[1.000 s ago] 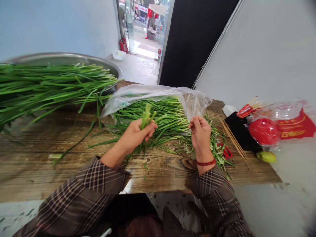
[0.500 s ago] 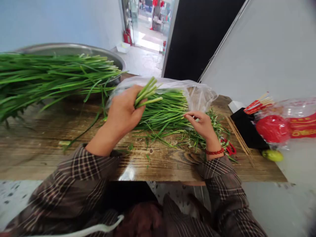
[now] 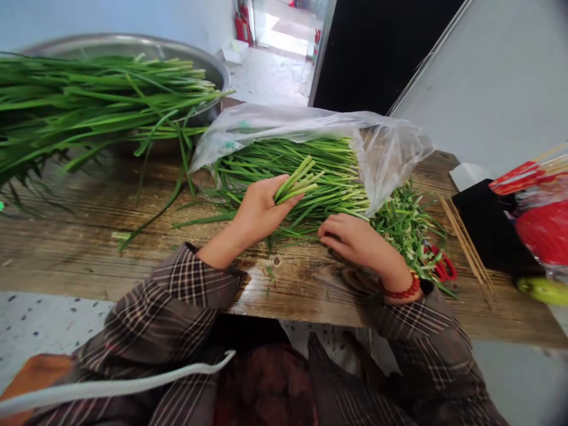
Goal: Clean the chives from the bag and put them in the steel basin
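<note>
Our left hand point(image 3: 258, 208) has dropped toward us since half a second ago, and it now stands in front of the clear plastic bag point(image 3: 386, 148), closed around a small bunch point(image 3: 298, 182) of green stalks whose pale ends point up and to the right. Our right hand point(image 3: 356, 238) has also come away from the pale ends of the main pile point(image 3: 328, 157), and is low in front of the bag, fingers curled above the wooden table point(image 3: 302, 290); we cannot tell whether it pinches anything. That pile lies along the front of the bag, partly covered by its film. For the work in hand, we read this as the bunch being kept together in one grip, with the other hand off the pale ends. A heap of green scraps point(image 3: 403, 222) sits right of the bag, and a metal bowl point(image 3: 133, 41) with more stalks stands left of it.
</note>
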A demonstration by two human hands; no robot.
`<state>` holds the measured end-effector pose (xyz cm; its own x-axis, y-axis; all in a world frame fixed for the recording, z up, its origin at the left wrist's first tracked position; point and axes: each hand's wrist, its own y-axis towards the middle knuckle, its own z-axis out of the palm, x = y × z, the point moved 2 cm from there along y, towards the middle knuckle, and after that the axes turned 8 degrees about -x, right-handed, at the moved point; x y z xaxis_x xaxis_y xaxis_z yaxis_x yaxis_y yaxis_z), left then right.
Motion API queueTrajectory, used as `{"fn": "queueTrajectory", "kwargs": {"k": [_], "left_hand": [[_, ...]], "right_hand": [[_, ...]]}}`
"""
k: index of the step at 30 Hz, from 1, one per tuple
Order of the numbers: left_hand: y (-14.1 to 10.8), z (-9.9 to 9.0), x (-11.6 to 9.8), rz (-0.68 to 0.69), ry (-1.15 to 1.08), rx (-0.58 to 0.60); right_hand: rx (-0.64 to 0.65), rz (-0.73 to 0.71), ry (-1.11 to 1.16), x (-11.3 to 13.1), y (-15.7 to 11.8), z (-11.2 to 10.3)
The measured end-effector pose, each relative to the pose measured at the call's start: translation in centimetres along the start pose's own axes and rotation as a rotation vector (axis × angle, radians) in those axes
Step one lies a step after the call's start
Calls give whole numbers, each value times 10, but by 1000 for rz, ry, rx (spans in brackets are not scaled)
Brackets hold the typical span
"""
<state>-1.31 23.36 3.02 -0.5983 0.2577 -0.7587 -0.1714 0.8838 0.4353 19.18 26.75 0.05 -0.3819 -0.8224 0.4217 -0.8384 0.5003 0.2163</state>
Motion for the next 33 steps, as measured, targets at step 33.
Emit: {"fn": "queueTrajectory", "kwargs": {"k": [33], "left_hand": [[11,-33,6,-123,-328,57]], "right_hand": [[-700,292,-138,-66,-13,-19]]}}
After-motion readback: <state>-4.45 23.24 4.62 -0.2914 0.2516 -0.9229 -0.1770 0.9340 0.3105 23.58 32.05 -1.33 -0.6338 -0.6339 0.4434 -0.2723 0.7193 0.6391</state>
